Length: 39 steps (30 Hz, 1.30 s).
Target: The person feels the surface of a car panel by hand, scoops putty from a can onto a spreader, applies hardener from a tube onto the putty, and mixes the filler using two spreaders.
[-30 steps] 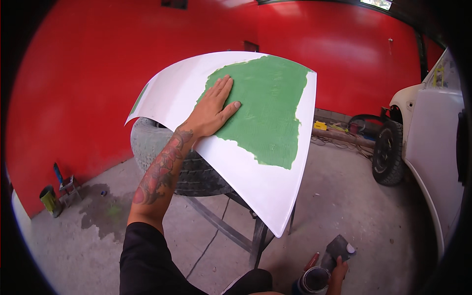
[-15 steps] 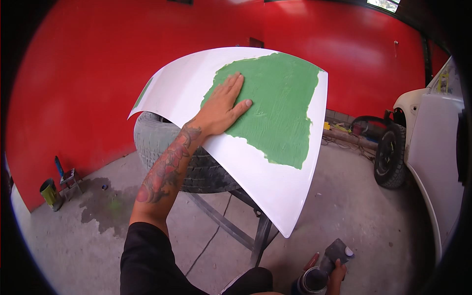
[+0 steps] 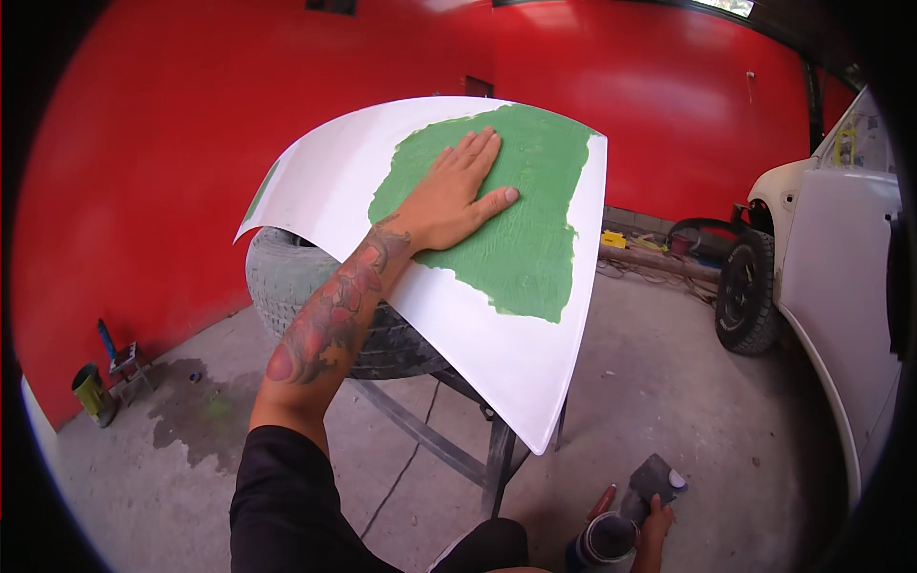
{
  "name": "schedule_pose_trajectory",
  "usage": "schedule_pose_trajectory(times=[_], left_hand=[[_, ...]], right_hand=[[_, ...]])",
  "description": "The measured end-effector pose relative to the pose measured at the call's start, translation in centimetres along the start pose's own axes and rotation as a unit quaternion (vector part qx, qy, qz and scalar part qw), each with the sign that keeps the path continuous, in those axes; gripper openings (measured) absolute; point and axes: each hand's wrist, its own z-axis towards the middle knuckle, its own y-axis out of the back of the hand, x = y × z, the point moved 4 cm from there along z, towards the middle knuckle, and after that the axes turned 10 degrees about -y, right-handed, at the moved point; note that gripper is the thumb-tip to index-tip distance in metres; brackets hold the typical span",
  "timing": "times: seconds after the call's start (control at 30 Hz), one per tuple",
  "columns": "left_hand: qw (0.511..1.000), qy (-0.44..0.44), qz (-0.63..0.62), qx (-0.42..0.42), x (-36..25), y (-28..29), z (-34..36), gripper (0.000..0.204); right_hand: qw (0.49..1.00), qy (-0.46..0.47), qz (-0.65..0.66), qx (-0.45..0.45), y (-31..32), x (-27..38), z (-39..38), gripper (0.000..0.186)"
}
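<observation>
A curved white body panel point(image 3: 458, 329) bears a large patch of green filler point(image 3: 540, 229), its surface faintly ridged. My left hand point(image 3: 454, 196) lies flat on the left part of this patch, fingers together and stretched out, thumb spread. Low at the right, my right hand point(image 3: 655, 523) grips a dark flat square board point(image 3: 653, 479) with a whitish dab at its edge. Close beside that hand are an open can point(image 3: 608, 537) and a reddish-brown handle point(image 3: 603, 501). What the handle belongs to is hidden.
Under the panel are a worn tire point(image 3: 287, 277) and a dark metal stand point(image 3: 420, 430). A white vehicle point(image 3: 831, 258) with a black wheel point(image 3: 745, 291) stands at the right. By the red wall point(image 3: 191, 143) are a yellowish bucket point(image 3: 93, 393) and a small stool point(image 3: 129, 363).
My left hand has slid right and slightly farther away across the green patch. The scene has shifted a little left in view. My right hand keeps its grip.
</observation>
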Motion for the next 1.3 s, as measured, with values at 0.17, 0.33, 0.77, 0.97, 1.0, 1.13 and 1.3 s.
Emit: schedule_pose_trajectory(times=[0.17,0.33,0.77,0.97,1.0,1.13,1.3], left_hand=[[0.982,0.185,-0.015,-0.046,11.9,1.0,-1.9,0.080],[0.985,0.171,0.029,-0.014,6.7,0.0,-0.4,0.082],[0.975,0.221,-0.008,-0.034,12.2,0.0,-1.5,0.082],[0.987,0.160,-0.014,-0.008,6.0,0.5,-5.8,0.080],[0.989,0.145,-0.013,0.001,5.1,0.7,-6.9,0.079],[0.994,0.106,-0.009,0.021,1.5,1.0,-9.2,0.078],[0.996,0.074,0.008,0.041,-1.1,1.3,-10.9,0.079]], right_hand=[[0.999,0.038,-0.014,0.027,-2.0,3.1,-3.4,0.028],[0.998,-0.010,0.046,0.036,-1.9,3.1,-3.4,0.026],[1.000,-0.017,0.017,0.008,-2.3,5.4,-4.6,0.026],[0.999,-0.016,0.038,0.024,-2.3,5.1,-3.8,0.025],[0.998,-0.010,0.041,0.040,-2.6,4.9,-3.7,0.024],[0.995,0.003,0.076,0.071,-3.1,4.0,-3.4,0.023],[0.997,-0.007,0.039,0.073,-2.3,1.3,-1.2,0.028]])
